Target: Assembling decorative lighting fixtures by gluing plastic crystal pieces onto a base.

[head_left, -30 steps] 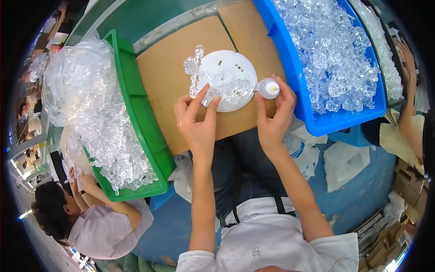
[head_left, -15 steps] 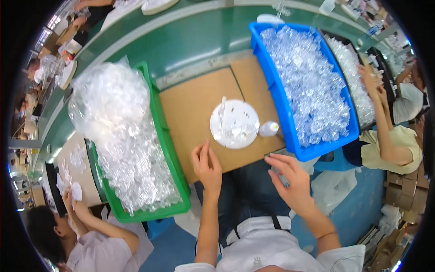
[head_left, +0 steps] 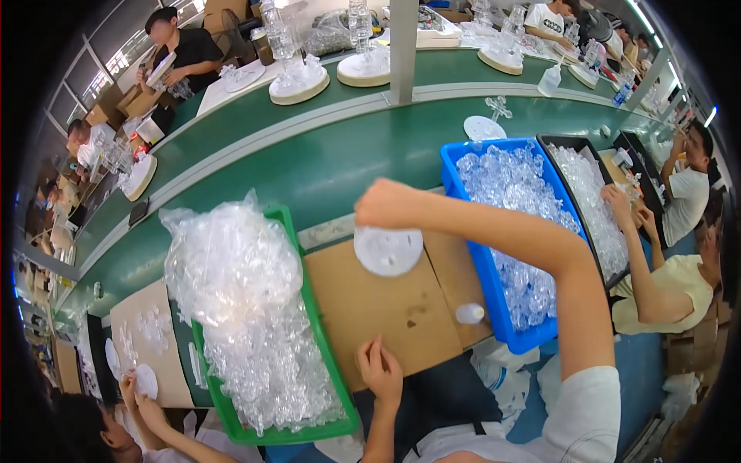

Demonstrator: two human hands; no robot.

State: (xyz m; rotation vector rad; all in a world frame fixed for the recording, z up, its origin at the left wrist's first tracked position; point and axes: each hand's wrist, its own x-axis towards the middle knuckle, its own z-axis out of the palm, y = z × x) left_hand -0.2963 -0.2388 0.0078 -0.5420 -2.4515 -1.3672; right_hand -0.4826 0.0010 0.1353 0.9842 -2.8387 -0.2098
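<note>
Speaker one: Hands first, please. Where are they, and what do they hold?

Speaker two: Right hand (head_left: 384, 203) reaches forward across the work board (head_left: 386, 309), arm stretched out, fingers curled shut into a fist. It is raised above the far edge of a white round disc (head_left: 388, 251); I cannot tell whether the fist grips the disc or something small. Left hand (head_left: 380, 372) rests flat on the board's near edge, fingers loosely open, holding nothing, which looks like bracing while the other arm reaches.

Speaker one: Describe the disc.

Speaker two: A flat, pale plastic plate, with faint holes or marks on its face, blurred. It sits at the board's far edge, just beside the green belt (head_left: 332, 166).

Speaker one: Why are the bins set where they are?

Speaker two: Likely for easy reach. A green bin (head_left: 312, 309) at the left holds clear plastic pieces and a bulging clear bag (head_left: 228, 258). A blue bin (head_left: 485, 262) at the right holds more clear pieces. A small white cap (head_left: 469, 312) lies on the board touching the blue bin. Other workers sit on either side and beyond the belt.
</note>
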